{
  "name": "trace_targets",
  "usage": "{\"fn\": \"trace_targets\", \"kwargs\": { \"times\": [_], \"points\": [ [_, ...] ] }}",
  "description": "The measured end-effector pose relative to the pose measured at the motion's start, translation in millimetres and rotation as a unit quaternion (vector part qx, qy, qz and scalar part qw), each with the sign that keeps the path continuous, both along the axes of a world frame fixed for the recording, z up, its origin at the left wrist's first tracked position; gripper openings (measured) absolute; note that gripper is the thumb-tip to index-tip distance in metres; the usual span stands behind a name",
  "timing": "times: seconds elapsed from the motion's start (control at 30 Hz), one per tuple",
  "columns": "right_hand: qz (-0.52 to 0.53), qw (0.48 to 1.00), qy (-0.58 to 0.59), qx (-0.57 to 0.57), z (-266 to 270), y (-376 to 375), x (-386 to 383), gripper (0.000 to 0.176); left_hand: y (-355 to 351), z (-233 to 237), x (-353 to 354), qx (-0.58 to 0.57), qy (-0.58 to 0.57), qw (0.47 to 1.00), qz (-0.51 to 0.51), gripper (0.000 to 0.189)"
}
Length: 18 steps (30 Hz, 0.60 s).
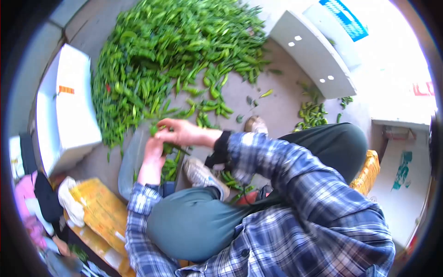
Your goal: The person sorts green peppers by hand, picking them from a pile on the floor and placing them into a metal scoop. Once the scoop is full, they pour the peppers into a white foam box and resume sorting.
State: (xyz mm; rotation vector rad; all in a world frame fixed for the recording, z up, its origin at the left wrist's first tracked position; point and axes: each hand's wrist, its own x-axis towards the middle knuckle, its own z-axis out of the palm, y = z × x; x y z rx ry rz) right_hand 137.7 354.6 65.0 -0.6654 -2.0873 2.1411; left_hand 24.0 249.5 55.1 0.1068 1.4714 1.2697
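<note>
My left hand (153,150) and my right hand (180,131) meet in front of my knees, above a translucent tub (129,164). Between their fingers shows a bit of green pepper (153,129). The fingers of both hands are bent together, and the left ones are partly hidden by the right hand. Green peppers (170,169) lie in the tub under my wrists. Just beyond my hands a large pile of green peppers (184,41) spreads over the floor.
White foam boxes stand at the left (76,106) and upper right (318,55). A smaller heap of peppers (311,114) lies beside the right one. My shoes (203,175) are near the tub. Yellow-taped cardboard (104,203) and another person's hand (61,245) show at lower left.
</note>
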Motion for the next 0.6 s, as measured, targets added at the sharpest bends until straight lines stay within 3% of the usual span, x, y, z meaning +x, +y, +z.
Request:
{"fn": "trace_targets", "kwargs": {
  "times": [0.03, 0.07, 0.1, 0.17, 0.2, 0.3, 0.4, 0.43, 0.47, 0.53, 0.57, 0.6],
  "points": [
    [-0.053, 0.998, 0.014, 0.013, 1, -4, -2, 0.07, 5, 6, -3, -0.022, 0.005, 1.0, -0.009, 0.049],
    [-0.07, 0.993, 0.004, -0.093, 15, -3, 0, 0.072, 13, 12, -6, -0.041, 0.009, 0.999, -0.02, 0.055],
    [-0.1, 0.99, 0.029, -0.096, 25, -2, -1, 0.072, 22, 19, -10, -0.024, 0.026, 0.999, -0.017, 0.058],
    [-0.138, 0.982, 0.012, -0.129, 67, 5, 7, 0.062, 44, 39, -15, -0.015, 0.051, 0.998, -0.015, 0.067],
    [-0.174, 0.977, 0.044, -0.117, 64, 7, -1, 0.055, 54, 55, -17, -0.027, 0.062, 0.998, -0.012, 0.071],
    [-0.236, 0.957, 0.081, -0.151, 94, 24, 7, 0.051, 80, 103, -12, -0.011, 0.082, 0.988, -0.132, 0.07],
    [-0.262, 0.911, 0.157, -0.277, 115, 41, 25, 0.05, 113, 153, 35, -0.022, 0.171, 0.979, -0.111, 0.069],
    [-0.28, 0.87, 0.2, -0.352, 118, 45, 27, 0.05, 123, 147, 28, -0.033, 0.219, 0.959, -0.176, 0.071],
    [-0.299, 0.86, 0.198, -0.362, 128, 46, 43, 0.048, 129, 140, 40, -0.034, 0.3, 0.941, -0.15, 0.067],
    [-0.322, 0.84, 0.254, -0.355, 104, 64, 37, 0.044, 153, 113, 28, 0.0, 0.355, 0.893, -0.276, 0.057],
    [-0.312, 0.815, 0.286, -0.396, 104, 70, 46, 0.042, 155, 124, 59, -0.015, 0.523, 0.815, -0.248, 0.052],
    [-0.297, 0.797, 0.308, -0.427, 103, 74, 56, 0.038, 155, 138, 84, -0.034, 0.583, 0.764, -0.275, 0.058]
  ]
}}
